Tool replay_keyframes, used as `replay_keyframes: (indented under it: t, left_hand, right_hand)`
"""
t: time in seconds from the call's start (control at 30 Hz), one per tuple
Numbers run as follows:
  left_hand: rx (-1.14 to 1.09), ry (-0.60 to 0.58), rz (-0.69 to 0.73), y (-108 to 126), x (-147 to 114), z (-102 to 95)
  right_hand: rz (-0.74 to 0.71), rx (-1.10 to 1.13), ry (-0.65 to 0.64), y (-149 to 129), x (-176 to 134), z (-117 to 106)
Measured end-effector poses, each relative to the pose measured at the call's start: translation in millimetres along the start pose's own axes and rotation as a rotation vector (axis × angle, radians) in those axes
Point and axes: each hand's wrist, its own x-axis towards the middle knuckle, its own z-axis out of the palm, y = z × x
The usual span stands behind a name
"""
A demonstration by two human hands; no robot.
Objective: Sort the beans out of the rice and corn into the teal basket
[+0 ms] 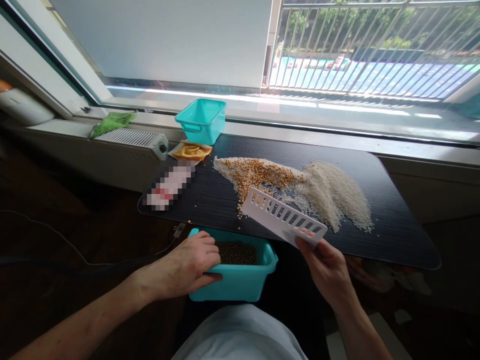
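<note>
My left hand (198, 260) grips the left side of a teal plastic bin (240, 285), with fingers over the rim and the thumb outside. Small brownish-green beans or grains (237, 253) lie inside it. In my right hand (330, 267) is a white slotted plastic strip (277, 226), held by its right end and tilted over the table's near edge. Beyond the strip, yellow soybeans (258, 172) lie spread over white rice (333, 192) on the dark table. The strip hides part of the soybeans and rice.
A second teal bin (206, 122) stands at the table's back left. An orange-yellow packet (191, 151) lies before it, near a blurred-out pinkish item (170, 187). A radiator (131, 140) with a green cloth (114, 122) is at left; the window runs behind the dark table (393, 225).
</note>
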Motion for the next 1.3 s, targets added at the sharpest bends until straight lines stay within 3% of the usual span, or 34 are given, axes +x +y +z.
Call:
replay_keyframes:
  t: [0.43, 0.57, 0.8, 0.93, 1.13, 1.3]
  left_hand:
    - [0.001, 0.035, -0.010, -0.5, -10.3, -0.8]
    - [0.027, 0.063, -0.064, -7.8, -29.2, 0.1]
    - [0.098, 0.054, -0.210, -26.2, -66.2, -5.8]
    - [0.127, 0.025, -0.260, -29.8, -79.5, -11.9]
    - [0.102, 0.006, -0.304, -29.5, -92.4, -18.3]
    - [0.136, 0.032, -0.306, -28.5, -91.9, -18.3]
  right_hand:
    - [0.018, 0.010, -0.321, -5.2, -6.1, -1.1]
    - [-0.043, 0.040, -0.309, -13.4, 5.2, 25.9]
    - [-0.262, 0.017, -0.468, -18.3, 31.6, 111.2]
    - [-0.303, -0.045, -0.548, -14.5, 38.9, 144.6]
    - [-0.317, -0.040, -0.697, -18.6, 33.4, 149.0]
    - [-0.306, -0.052, -0.494, -15.1, 34.2, 141.5]
